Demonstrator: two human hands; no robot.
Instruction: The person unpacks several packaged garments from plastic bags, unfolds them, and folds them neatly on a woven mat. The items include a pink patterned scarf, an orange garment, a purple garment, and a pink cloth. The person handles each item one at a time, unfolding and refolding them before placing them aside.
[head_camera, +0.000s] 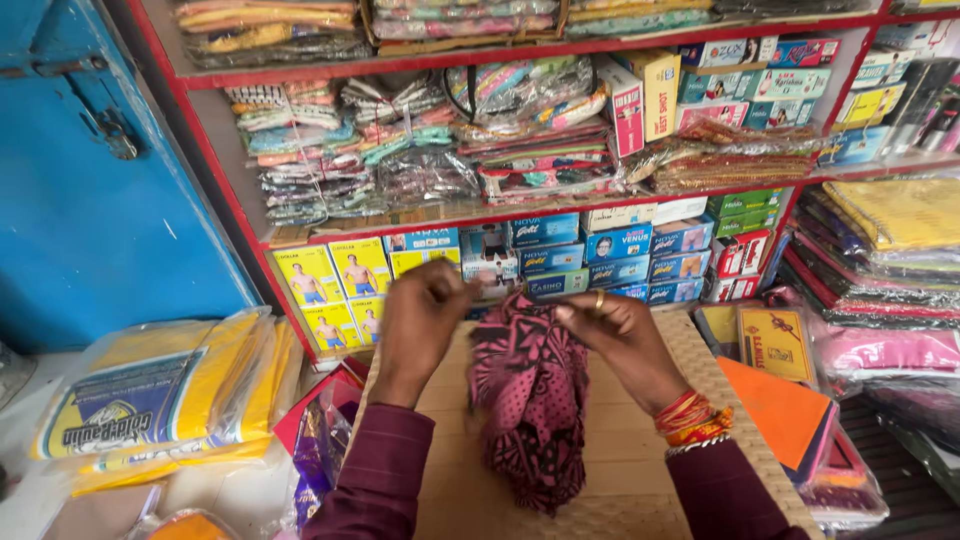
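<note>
A pink cloth with a dark printed pattern (530, 400) hangs bunched over a woven mat surface (700, 380). My left hand (420, 320) pinches its top left edge with fingers closed. My right hand (615, 330), with a ring on one finger and red and orange bangles at the wrist, grips the top right edge. Both hands hold the cloth up at about the same height, close together. Dark maroon sleeves cover both forearms.
Red shelves (520, 205) behind hold plastic-wrapped fabrics and rows of small coloured boxes. A yellow packet in clear plastic (150, 400) lies at left, beside a blue door (90, 190). Stacked folded fabrics (890, 250) and flat orange packets (785, 400) sit at right.
</note>
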